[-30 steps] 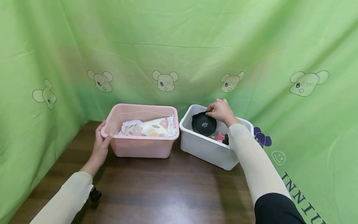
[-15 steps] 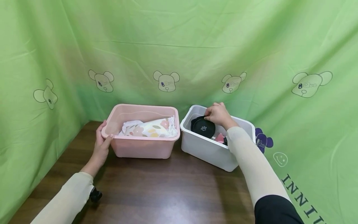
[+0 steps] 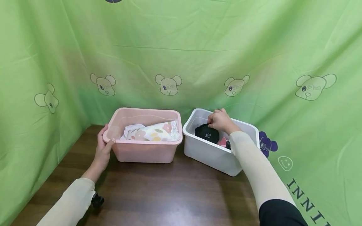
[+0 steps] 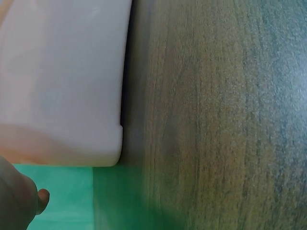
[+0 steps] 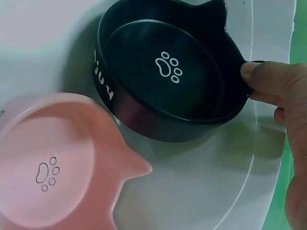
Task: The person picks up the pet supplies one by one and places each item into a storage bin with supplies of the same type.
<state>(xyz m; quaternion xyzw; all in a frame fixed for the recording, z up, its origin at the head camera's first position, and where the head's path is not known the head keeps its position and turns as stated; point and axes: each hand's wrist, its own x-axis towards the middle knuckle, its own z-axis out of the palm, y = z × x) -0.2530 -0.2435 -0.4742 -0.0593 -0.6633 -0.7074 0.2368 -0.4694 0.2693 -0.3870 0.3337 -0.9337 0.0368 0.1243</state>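
Note:
My right hand [image 3: 222,121] reaches into the white bin [image 3: 209,156] and pinches the rim of a black pet bowl [image 3: 207,133] between thumb and fingers. In the right wrist view the black bowl [image 5: 168,76] has ear-shaped points and a white paw print, and it tilts. Close beside it lies a pink pet bowl [image 5: 57,158] with pointed ears. My left hand [image 3: 102,150] grips the front left corner of the pink bin [image 3: 144,152], thumb over the rim. A floral-patterned, white-edged bundle [image 3: 152,131] lies inside that bin.
Both bins stand side by side on a dark wooden table [image 3: 158,194]. A green curtain [image 3: 169,37] with printed bear heads hangs behind and along both sides. Another dark item [image 3: 228,145] shows partly in the white bin beside my right sleeve.
My right hand has lowered the black bowl deeper into the white bin. My left hand keeps its grip on the pink bin. The head view has tilted slightly up.

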